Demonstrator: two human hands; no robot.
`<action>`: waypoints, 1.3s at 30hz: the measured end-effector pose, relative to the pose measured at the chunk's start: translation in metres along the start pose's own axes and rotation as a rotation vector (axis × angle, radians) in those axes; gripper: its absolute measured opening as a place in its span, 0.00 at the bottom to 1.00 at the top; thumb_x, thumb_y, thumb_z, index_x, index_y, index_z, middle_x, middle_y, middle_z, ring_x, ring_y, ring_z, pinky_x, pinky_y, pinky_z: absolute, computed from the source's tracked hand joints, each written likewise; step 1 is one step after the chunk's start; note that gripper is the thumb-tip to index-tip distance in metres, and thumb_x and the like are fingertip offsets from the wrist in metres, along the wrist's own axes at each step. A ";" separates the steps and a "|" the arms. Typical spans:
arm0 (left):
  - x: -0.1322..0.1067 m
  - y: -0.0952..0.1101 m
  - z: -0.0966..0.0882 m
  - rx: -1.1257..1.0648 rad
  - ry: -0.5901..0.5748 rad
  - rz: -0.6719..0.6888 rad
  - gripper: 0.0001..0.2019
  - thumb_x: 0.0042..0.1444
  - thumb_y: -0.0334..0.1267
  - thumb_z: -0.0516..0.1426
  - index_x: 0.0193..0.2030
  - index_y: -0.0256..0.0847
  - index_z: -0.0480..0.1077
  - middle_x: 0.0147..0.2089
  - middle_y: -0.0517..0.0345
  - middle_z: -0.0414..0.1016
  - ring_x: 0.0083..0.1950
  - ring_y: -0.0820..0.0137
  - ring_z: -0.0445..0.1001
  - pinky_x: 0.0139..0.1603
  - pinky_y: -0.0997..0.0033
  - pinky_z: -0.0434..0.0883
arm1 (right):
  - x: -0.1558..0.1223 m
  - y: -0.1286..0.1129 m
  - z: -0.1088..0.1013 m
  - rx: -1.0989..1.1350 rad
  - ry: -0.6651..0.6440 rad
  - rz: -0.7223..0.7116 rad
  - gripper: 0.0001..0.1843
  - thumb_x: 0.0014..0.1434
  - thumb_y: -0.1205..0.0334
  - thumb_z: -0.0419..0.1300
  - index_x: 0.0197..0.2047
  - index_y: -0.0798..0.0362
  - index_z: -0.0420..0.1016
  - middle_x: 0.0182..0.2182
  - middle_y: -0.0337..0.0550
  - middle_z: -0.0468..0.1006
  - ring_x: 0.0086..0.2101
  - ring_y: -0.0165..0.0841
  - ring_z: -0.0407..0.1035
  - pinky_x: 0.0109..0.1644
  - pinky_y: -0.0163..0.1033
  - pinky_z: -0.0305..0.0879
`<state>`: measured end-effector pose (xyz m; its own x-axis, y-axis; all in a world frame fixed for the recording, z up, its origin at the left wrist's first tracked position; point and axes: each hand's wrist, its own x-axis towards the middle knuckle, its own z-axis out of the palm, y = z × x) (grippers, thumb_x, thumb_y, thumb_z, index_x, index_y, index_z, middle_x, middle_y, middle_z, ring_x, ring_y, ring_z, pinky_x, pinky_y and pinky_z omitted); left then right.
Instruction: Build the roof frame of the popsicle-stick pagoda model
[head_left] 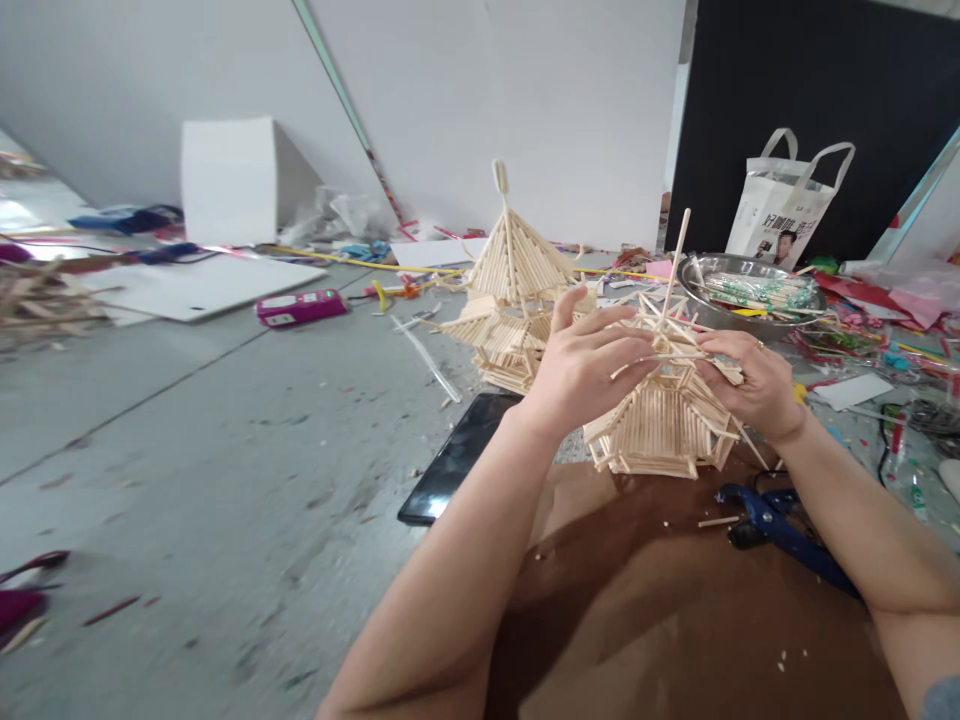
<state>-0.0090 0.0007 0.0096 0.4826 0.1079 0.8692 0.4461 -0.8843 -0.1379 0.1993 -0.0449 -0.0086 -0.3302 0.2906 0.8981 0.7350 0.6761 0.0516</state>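
Observation:
A small pavilion model made of thin wooden sticks [660, 420] stands on a brown board [660, 600] in front of me. My left hand [581, 365] presses on its roof from the left, thumb and fingers pinching loose sticks near the top. My right hand [754, 380] grips the roof's right side, fingers curled over the sticks. One long stick [679, 250] rises upright from the roof's peak. A taller finished stick pagoda [510, 290] stands just behind, untouched.
A black phone [457, 460] lies left of the board. Blue-handled pliers [780, 525] rest on the board's right. A metal bowl of sticks [754, 290], a white tote bag [787, 215], a pink box [300, 307] and scattered scraps surround the grey floor.

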 end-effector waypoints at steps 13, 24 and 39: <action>0.007 0.029 0.014 0.065 -0.031 -0.080 0.06 0.56 0.37 0.55 0.40 0.53 0.70 0.38 0.67 0.78 0.52 0.64 0.69 0.63 0.45 0.42 | -0.037 0.015 -0.081 -0.257 -0.202 0.309 0.10 0.56 0.57 0.55 0.32 0.49 0.76 0.28 0.40 0.80 0.29 0.32 0.74 0.33 0.36 0.68; 0.011 0.015 -0.018 0.033 -0.077 -0.167 0.09 0.54 0.43 0.57 0.43 0.56 0.70 0.42 0.63 0.78 0.54 0.58 0.68 0.59 0.42 0.50 | -0.085 0.057 -0.102 -0.640 -0.835 1.103 0.32 0.58 0.41 0.39 0.31 0.51 0.77 0.30 0.53 0.78 0.36 0.45 0.72 0.36 0.43 0.62; 0.013 0.009 -0.032 0.018 -0.041 -0.214 0.06 0.57 0.41 0.53 0.39 0.53 0.71 0.40 0.64 0.78 0.52 0.63 0.69 0.57 0.49 0.57 | -0.128 0.093 -0.087 0.109 -0.392 1.484 0.08 0.47 0.59 0.59 0.28 0.55 0.71 0.17 0.42 0.73 0.18 0.32 0.67 0.19 0.34 0.64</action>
<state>-0.0230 -0.0201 0.0343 0.4057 0.3106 0.8596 0.5547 -0.8311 0.0385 0.3615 -0.0785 -0.0808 0.4936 0.8677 -0.0582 0.4926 -0.3341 -0.8036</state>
